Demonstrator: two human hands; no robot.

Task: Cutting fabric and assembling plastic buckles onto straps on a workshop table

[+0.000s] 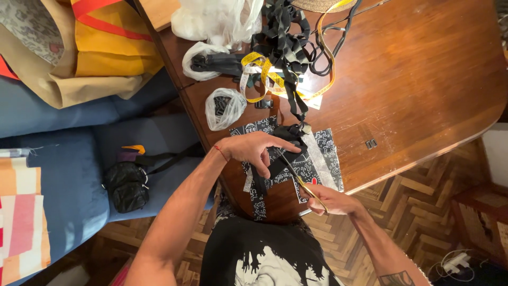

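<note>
My left hand point(253, 150) presses down on a black strap point(276, 165) lying over a black-and-white patterned fabric piece point(320, 153) at the near edge of the wooden table point(423, 79). My right hand point(327, 201) holds gold-handled scissors point(300, 177), whose blades point up-left toward the strap just beside my left fingers. The strap runs up to a heap of black webbing point(283, 32) at the table's far side.
A yellow tape measure point(264, 74) loops across the webbing. Plastic bags point(225, 108) with black parts lie at the table's left edge. A blue sofa point(63, 175) with a black pouch point(126, 185) and folded fabrics stands left. Parquet floor lies below.
</note>
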